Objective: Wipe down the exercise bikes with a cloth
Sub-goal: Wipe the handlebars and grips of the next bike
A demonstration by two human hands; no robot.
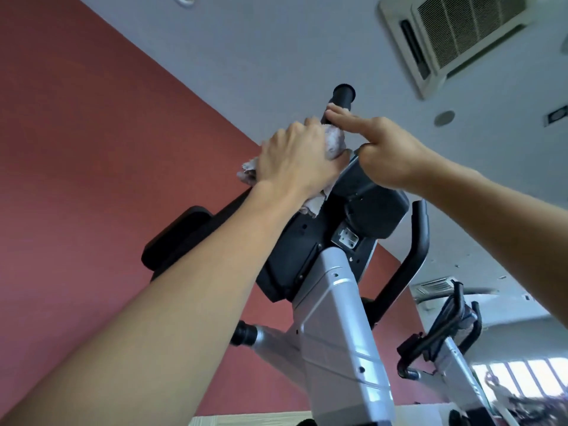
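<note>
I look up at an exercise bike with a silver post (335, 327) and a black console (362, 210). A black handlebar grip (342, 95) sticks up above the console. My left hand (298, 158) grips a crumpled white cloth (333, 141) wrapped around the handlebar just below the grip's end. My right hand (384, 149) reaches in from the right, its index finger stretched onto the grip and the cloth, its other fingers curled over the console's top edge.
A second exercise bike (442, 339) stands at the lower right. A red wall (92, 149) fills the left. Overhead is a ceiling air-conditioning unit (455, 38). A curved black side handle (412, 256) rises right of the console. Windows show at the far lower right.
</note>
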